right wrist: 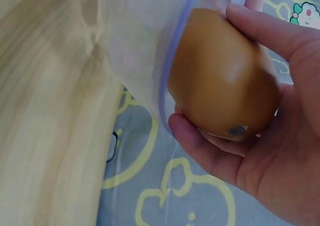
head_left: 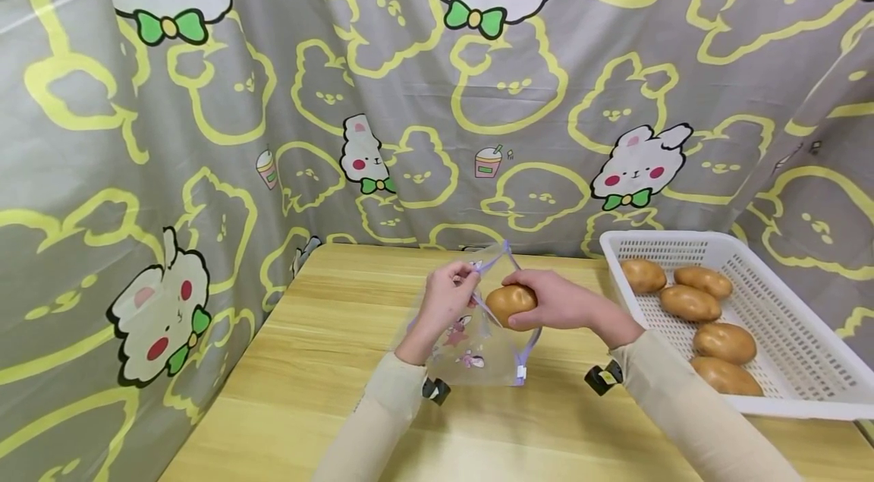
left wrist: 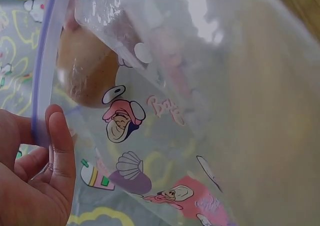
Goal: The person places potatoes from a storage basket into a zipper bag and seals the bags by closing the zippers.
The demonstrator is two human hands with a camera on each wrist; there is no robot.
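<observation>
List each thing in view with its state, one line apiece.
Clear zip bag: mouth held open, upright on the table.
Potato: gripped, at the bag's mouth.
Left hand: pinches the bag's purple rim.
Right hand: grips the potato.
White basket: holds five potatoes.

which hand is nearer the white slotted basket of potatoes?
Right. The right hand grips a brown potato at the clear printed bag's mouth, just beside the white slotted plastic basket; the left hand pinches the bag's rim, farther away.
</observation>
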